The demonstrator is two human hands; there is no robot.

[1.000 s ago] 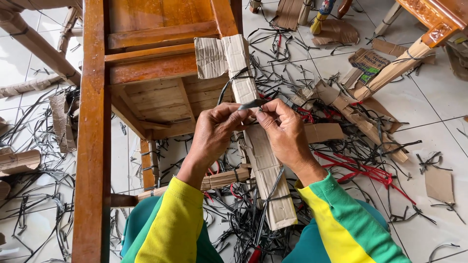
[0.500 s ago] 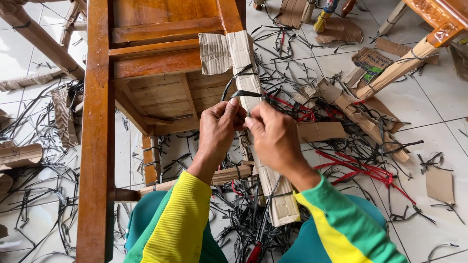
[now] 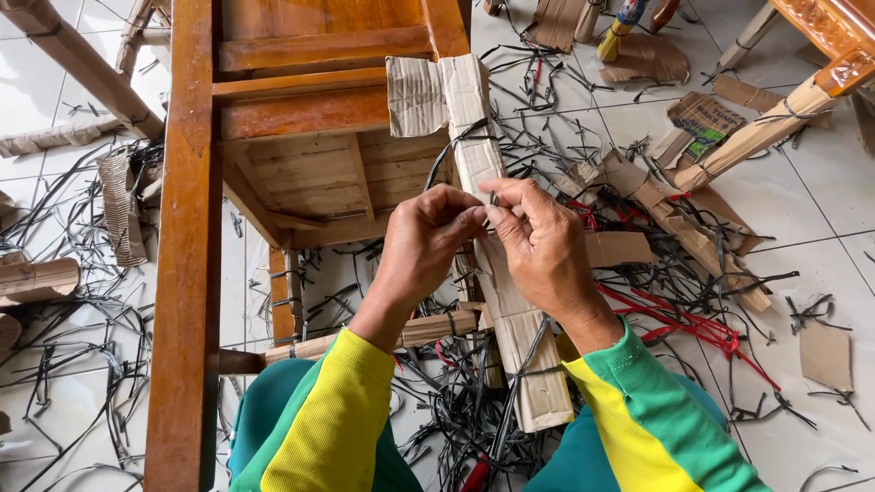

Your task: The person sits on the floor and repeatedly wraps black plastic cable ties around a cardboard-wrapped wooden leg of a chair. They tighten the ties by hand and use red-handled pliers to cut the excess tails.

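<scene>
Head view: both hands (image 3: 428, 241) (image 3: 542, 241) pinch black strap (image 3: 493, 198) against cardboard-wrapped leg (image 3: 474, 155).

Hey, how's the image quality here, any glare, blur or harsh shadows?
Head view: even daylight and soft shadows; the white floor tiles show mild sheen at upper left; both hands, left hand and right hand, and the cardboard-wrapped chair leg look sharp.

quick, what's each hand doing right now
Left hand: closed, pinching the black strap on the cardboard-wrapped chair leg.
Right hand: closed, pinching the same strap.
</scene>
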